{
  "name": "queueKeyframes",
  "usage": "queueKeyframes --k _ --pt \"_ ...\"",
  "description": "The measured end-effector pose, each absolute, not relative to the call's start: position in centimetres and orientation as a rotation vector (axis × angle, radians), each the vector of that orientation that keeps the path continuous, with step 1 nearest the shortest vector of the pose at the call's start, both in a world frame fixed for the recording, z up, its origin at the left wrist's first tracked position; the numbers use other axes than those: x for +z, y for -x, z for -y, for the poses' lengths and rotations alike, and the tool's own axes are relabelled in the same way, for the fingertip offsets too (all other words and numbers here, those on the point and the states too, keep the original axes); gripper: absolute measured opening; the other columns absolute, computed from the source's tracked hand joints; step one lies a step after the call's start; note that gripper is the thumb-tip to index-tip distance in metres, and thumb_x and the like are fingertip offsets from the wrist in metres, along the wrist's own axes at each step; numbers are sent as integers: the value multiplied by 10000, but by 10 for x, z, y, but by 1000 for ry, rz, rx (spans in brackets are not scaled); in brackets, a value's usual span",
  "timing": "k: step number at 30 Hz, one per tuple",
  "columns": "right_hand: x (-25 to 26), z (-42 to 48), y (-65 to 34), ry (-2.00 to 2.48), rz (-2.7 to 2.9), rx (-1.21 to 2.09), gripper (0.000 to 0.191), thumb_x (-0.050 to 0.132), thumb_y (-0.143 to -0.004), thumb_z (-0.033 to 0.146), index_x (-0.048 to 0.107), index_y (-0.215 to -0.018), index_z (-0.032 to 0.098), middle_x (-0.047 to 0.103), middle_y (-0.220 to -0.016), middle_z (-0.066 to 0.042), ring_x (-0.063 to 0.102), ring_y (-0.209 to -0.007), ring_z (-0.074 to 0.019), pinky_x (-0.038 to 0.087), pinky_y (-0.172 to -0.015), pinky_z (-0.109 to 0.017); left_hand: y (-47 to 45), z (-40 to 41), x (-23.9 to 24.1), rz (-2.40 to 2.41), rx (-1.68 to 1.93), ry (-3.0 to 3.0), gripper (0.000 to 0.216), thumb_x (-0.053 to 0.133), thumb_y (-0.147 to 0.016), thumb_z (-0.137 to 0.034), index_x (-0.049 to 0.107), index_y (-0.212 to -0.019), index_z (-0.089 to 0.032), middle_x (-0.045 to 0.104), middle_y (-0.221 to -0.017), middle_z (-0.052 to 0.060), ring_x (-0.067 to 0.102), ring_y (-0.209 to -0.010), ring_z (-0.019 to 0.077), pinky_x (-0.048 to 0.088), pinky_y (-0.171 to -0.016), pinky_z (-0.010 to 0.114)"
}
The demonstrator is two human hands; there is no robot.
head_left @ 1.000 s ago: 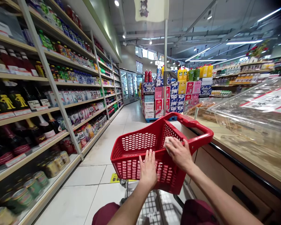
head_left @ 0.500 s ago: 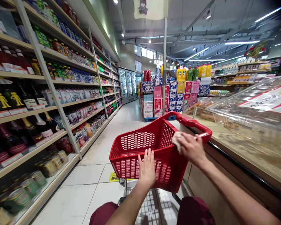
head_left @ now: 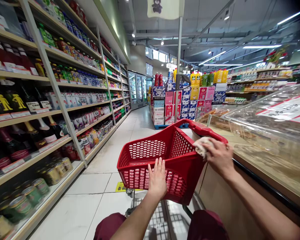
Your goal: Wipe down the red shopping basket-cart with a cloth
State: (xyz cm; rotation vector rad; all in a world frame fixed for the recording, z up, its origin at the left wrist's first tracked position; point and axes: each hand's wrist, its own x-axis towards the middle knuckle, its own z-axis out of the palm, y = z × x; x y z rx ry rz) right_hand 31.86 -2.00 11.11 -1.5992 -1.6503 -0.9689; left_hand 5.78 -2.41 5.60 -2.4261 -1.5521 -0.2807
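Observation:
Between my knees stands a red plastic shopping cart (head_left: 185, 186) with perforated basket walls. Flat against its near side wall lies my left hand (head_left: 157, 180), fingers stretched out and holding nothing. My right hand (head_left: 220, 158) grips a crumpled whitish cloth (head_left: 202, 146) at the corner where the basket rim meets the handle end. The cloth touches the red plastic there. Part of the cart handle (head_left: 207, 130) is hidden behind my right hand.
Shelves (head_left: 90, 110) of bottles and cans line the left side. A counter with a clear plastic cover (head_left: 267, 110) stands close on the right. Ahead are stacked drink cartons (head_left: 170, 110) and a pole (head_left: 179, 50). A yellow floor sticker (head_left: 120, 187) lies beneath the cart.
My right hand has moved right along the rim toward the handle end with the cloth. My left hand stays on the basket wall. The view has shifted slightly.

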Motion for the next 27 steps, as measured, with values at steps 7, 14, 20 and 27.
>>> queueKeyframes --k 7,14,20,27 --pt "104 14 -275 1552 1851 -885 271 507 -782 300 620 -1026 265 548 -1197 -74 434 -1071 -256 209 -922 -444 -60 24 57 1576 -289 2428 783 412 -688 -150 85 -1398 -112 107 -1476 82 18 -1357 245 126 -1060 554" --pt "117 16 -319 1306 1997 -671 318 427 -776 134 654 -946 278 579 -1129 -37 516 -986 -191 351 -821 -346 -55 25 57 1551 -330 2472 761 403 -709 -175 86 -1399 -118 94 -1479 76 22 -1358 234 119 -1065 548" --pt "132 18 -354 1532 1593 -884 241 464 -713 146 682 -807 188 556 -1124 -114 475 -1027 -282 364 -847 -421 -62 27 57 1558 -326 2490 741 403 -733 -217 94 -1397 -103 103 -1476 92 34 -1357 249 118 -1062 556" --pt "105 3 -271 1407 1852 -656 151 487 -753 239 629 -773 191 565 -1089 -98 514 -972 -232 393 -862 -381 -60 28 60 1574 -285 2428 737 400 -722 -193 113 -1396 -116 135 -1474 77 49 -1355 252 145 -1060 552"
